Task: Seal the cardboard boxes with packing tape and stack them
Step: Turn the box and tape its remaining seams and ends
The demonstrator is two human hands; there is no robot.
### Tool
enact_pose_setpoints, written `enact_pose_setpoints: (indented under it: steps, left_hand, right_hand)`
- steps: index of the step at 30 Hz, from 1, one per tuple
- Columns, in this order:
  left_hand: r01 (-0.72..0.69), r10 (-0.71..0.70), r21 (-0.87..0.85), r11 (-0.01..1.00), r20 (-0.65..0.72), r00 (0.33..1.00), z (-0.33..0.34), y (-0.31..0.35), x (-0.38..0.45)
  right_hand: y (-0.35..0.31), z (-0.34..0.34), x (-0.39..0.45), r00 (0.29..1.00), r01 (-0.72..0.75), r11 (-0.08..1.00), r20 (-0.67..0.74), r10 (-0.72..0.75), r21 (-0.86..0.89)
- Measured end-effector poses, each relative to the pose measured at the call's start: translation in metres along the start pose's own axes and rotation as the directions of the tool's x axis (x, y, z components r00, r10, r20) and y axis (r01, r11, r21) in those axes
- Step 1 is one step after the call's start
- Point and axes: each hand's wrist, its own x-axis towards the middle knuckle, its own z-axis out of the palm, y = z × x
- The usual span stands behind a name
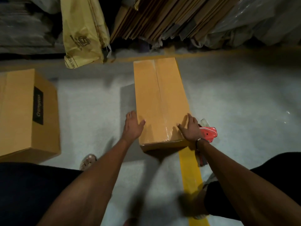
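While the camera looks down from the person's head, a long, narrow cardboard box (160,101) lies on a pale grey floor (91,101), its length running away from the viewer. Clear packing tape (161,115) runs along its closed centre seam and folds over the near end. The box's near right corner sits over a yellow floor line (193,180).

Both bare arms reach forward to the box's near end. The left hand (132,128) is against the left edge, its fingers straight and slightly spread, thumb lying on the top face. The right hand (190,128) is at the right edge, its fingers straight and close together, thumb also on the top. Neither hand curls around anything. A bracelet (199,140) circles the right wrist.

Just beside the right hand, on the floor, lies a red tape dispenser (210,132), partly hidden by the wrist.

To the left, well apart, stands a second brown box (24,115) with a black label (38,106). Along the far side lean flattened cardboard sheets (162,18), a yellowish printed bag (83,31) and plastic-wrapped bundles (260,22). A sandalled foot (88,161) shows below the left forearm.
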Motion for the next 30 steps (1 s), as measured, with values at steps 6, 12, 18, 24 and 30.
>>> enact_pose_setpoints:
  steps: [6, 12, 18, 24, 30]
  left_hand:
    - [0.219, -0.203, -0.121, 0.968, 0.133, 0.97, -0.012, 0.009, 0.09]
    - [0.323, -0.276, -0.196, 0.926, 0.229, 0.933, 0.006, 0.0, 0.134]
    - [0.358, -0.343, -0.164, 0.919, 0.112, 0.932, 0.016, -0.01, 0.12]
    - [0.447, -0.428, -0.174, 0.878, 0.135, 0.893, 0.006, -0.013, 0.054]
    - [0.594, -0.492, -0.357, 0.721, 0.34, 0.801, 0.007, -0.007, -0.008]
  right_hand:
    - [-0.009, 0.005, 0.049, 0.978, -0.152, 0.919, -0.08, 0.194, 0.364]
    - [-0.033, -0.003, 0.111, 0.981, -0.101, 0.939, -0.123, 0.148, 0.328]
    - [-0.05, -0.005, 0.137, 0.991, -0.067, 0.99, -0.107, 0.08, 0.123]
    - [-0.093, 0.003, 0.146, 0.997, 0.075, 0.967, 0.019, -0.073, -0.242]
    - [-0.108, 0.018, 0.126, 0.984, 0.156, 0.867, 0.147, -0.097, -0.473]
